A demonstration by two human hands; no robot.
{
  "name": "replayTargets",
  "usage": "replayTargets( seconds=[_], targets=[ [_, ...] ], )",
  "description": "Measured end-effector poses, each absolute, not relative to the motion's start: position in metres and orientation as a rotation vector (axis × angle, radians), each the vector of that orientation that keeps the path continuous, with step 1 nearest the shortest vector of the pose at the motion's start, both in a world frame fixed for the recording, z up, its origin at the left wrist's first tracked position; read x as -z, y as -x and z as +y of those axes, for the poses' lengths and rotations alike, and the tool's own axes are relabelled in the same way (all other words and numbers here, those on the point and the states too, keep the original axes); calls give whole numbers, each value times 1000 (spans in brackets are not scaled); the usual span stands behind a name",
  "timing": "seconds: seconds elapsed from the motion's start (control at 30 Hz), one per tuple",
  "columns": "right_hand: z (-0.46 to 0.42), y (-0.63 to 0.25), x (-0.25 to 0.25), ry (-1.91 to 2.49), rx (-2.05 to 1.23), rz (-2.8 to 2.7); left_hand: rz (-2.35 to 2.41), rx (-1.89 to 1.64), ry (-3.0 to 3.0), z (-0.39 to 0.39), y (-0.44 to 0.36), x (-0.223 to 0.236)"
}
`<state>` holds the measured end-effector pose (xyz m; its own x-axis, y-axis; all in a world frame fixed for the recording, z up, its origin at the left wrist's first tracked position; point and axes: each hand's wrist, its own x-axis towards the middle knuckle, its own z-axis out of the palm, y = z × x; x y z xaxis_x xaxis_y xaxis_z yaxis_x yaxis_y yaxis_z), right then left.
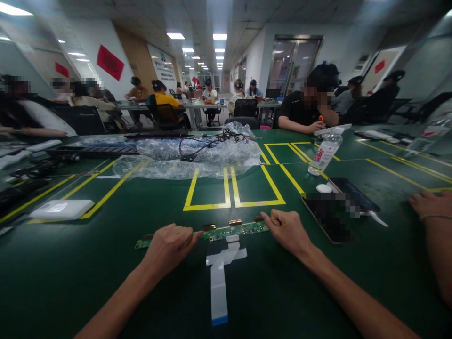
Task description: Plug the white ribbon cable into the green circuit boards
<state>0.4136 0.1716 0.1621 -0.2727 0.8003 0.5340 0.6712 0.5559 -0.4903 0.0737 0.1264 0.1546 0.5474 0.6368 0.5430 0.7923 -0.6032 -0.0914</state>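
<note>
The circuit board (pixel 242 230) on the table (pixel 268 282), ribbon cable (pixel 219 287) at its 6 o'clock, should handle light, stiff, fragile — grasp long edges. Left hand (pixel 171 245) at 9, right hand (pixel 287 230) at 3 o'clock: fingers curled; clamping cannot be told.

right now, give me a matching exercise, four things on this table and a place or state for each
Things:
1. long, narrow green circuit board
2. flat white ribbon cable
3. crumpled clear plastic wrap
4. flat white box with rounded corners

Places and states:
A. beneath a tangle of thin black cables
B. on yellow tape, at the picture's left
C. held by the left hand and right hand
D. has a blue end nearest the wearer

Pairs: 1-C, 2-D, 3-A, 4-B
</note>
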Motion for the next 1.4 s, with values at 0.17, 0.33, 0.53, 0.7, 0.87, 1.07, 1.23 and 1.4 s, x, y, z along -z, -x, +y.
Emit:
replayTargets(
  seconds=[0.17,0.33,0.53,0.7,0.87,1.07,1.23,1.4],
  targets=[
    [172,-414,-162,1178,-181,-2030,-1226,651,2453,124,-73,-156],
    [170,-416,-164,1172,-158,-2022,-1282,620,2456,125,-73,-153],
    [165,-413,-164,1168,-187,-2063,-1338,547,2496,124,-76,-154],
    [165,-413,-165,1174,-179,-2065,-1382,497,2543,123,-76,-153],
    [163,-415,-166,1161,-161,-2063,-1337,478,2600,122,-80,-152],
    [164,-417,-171,1185,-149,-2027,-1348,459,2626,120,-82,-153],
    [165,-417,-171,1192,-189,-2005,-1374,449,2626,120,-83,-154],
    [164,-416,-171,1208,-224,-2005,-1344,482,2607,118,-85,-159]
  ],
)
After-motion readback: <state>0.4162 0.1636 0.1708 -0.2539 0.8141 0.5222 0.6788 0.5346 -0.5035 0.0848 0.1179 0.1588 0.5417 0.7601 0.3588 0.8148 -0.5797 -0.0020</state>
